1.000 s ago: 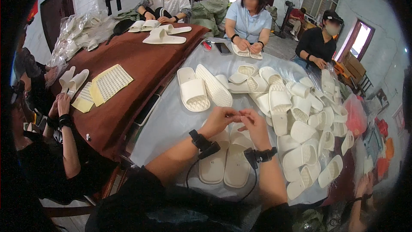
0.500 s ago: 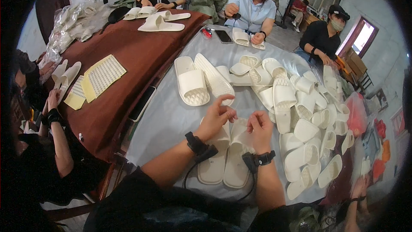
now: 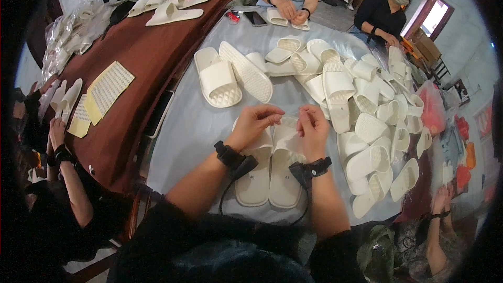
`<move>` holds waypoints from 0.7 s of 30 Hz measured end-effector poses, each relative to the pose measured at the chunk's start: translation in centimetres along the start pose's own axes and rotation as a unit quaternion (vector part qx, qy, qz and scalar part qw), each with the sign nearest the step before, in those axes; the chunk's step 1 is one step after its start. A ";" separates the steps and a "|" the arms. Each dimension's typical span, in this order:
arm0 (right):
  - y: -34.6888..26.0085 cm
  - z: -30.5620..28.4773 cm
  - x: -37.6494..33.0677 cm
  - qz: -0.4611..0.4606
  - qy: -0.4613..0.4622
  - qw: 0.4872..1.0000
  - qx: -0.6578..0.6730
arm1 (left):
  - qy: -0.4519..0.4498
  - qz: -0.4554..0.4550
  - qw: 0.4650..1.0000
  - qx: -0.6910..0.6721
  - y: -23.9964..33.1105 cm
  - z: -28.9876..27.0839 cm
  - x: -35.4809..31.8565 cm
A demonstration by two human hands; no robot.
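Observation:
A pair of cream slide slippers lies side by side on the grey sheet just in front of me, the left slipper and the right slipper with heels toward me. Over their front ends I hold my left hand, thumb and fingertips pinched together. Close beside it, my right hand is also closed in a pinch. Whatever sits between the fingertips is too small or thin to make out. Both wrists wear black bands with cables. Beyond my left hand rest a cream slipper and another tilted on its side.
A heap of cream slippers spreads to my right. A phone lies at the far edge. On the brown-covered table to my left are yellow label sheets and more slippers. Several other people work around the tables.
My left index finger has come down from being raised, and its fingertips now meet in a pinch. My hands are closer together. The view has shifted, moving the tables upward in the picture.

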State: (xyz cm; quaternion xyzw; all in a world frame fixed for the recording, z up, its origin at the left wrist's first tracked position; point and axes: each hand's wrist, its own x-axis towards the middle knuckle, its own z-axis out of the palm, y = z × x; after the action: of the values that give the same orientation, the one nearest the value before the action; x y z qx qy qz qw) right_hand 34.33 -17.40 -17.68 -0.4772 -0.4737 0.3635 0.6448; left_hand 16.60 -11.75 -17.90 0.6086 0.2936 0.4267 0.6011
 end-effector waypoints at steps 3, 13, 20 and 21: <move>0.1 -0.4 0.0 -0.028 0.001 0.999 0.034 | -0.021 0.026 0.998 0.052 -0.2 -0.1 0.2; 0.2 -0.2 0.0 -0.050 0.035 0.997 0.039 | 0.012 0.025 0.998 0.063 -0.4 -0.2 0.2; 0.8 -0.5 0.1 -0.057 0.005 0.998 0.006 | 0.006 0.032 0.998 0.045 -0.6 -0.1 0.2; 0.8 -0.5 0.1 -0.052 0.004 0.999 0.007 | 0.003 0.031 0.999 0.043 -0.5 -0.1 0.2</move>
State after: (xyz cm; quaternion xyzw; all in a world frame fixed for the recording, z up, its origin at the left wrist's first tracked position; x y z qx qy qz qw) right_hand 34.82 -17.23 -18.44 -0.4490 -0.4924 0.3311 0.6681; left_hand 16.68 -11.49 -18.39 0.6416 0.2946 0.4339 0.5597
